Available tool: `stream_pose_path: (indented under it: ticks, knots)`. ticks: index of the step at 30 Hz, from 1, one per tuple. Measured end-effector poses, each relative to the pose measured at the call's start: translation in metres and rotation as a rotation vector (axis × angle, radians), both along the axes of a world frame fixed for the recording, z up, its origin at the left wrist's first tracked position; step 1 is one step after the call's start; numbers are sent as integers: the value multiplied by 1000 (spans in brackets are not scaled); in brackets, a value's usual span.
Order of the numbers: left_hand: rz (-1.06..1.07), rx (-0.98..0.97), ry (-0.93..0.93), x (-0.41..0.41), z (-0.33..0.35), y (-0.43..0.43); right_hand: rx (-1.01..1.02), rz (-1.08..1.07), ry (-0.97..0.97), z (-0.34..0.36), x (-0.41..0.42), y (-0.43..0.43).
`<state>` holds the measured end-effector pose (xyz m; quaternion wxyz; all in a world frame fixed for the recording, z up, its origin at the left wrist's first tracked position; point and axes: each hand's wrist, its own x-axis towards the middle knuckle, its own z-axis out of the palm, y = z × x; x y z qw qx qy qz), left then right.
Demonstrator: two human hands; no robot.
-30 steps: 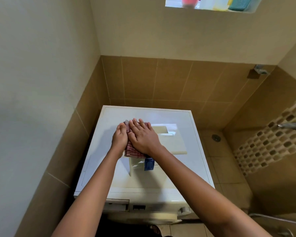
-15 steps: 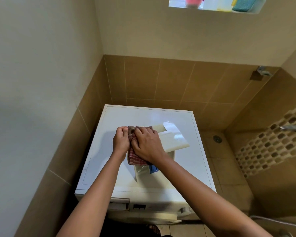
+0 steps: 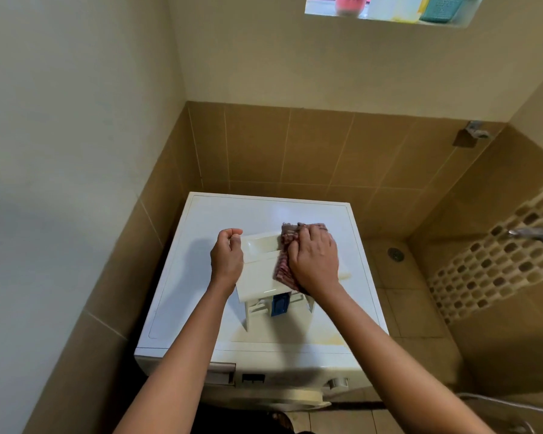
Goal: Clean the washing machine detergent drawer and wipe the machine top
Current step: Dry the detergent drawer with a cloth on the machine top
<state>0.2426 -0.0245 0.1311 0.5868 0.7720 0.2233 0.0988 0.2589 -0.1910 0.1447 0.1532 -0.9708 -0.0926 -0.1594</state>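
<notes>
Our left hand [image 3: 227, 257] grips the detergent drawer [image 3: 261, 270] on the washing machine top [image 3: 201, 220] while our right hand [image 3: 315, 260] clutches the checked cloth [image 3: 284, 245] against it.

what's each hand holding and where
Left hand grips the detergent drawer at its left end; right hand holds the checked cloth bunched against the drawer.

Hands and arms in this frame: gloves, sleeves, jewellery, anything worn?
Nothing worn that shows. The left hand and right hand have no gloves, and no rings, watch or bracelets are visible. Both forearms are uncovered down to the frame edge, with no sleeves in view. No markings.
</notes>
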Motion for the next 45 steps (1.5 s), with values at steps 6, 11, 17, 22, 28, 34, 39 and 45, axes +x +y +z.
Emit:
stream_pose_path:
  ticks: [6, 11, 17, 22, 28, 34, 39, 45]
  knots:
    - [5, 14, 27, -2, 0, 3, -10, 412, 233, 1, -38, 57]
    - [-40, 41, 11, -6, 0, 11, -49, 377, 359, 7, 4, 46]
    - [2, 70, -22, -11, -2, 6, -12, 105, 449, 4, 48, -24]
    - [91, 74, -37, -11, 1, -1, 265, -36, 551, 1, 29, -59]
    - [132, 52, -14, -10, 0, -4, 125, -65, 263, -13, -31, -40]
    - [99, -9, 35, -11, -1, 1, 52, 164, 207, -11, -68, 27]
    - [41, -33, 34, -12, 0, 9, -83, 382, 33, -13, -74, 55]
    - [9, 12, 35, -9, 0, 11, -98, 580, -268, -38, -40, -13]
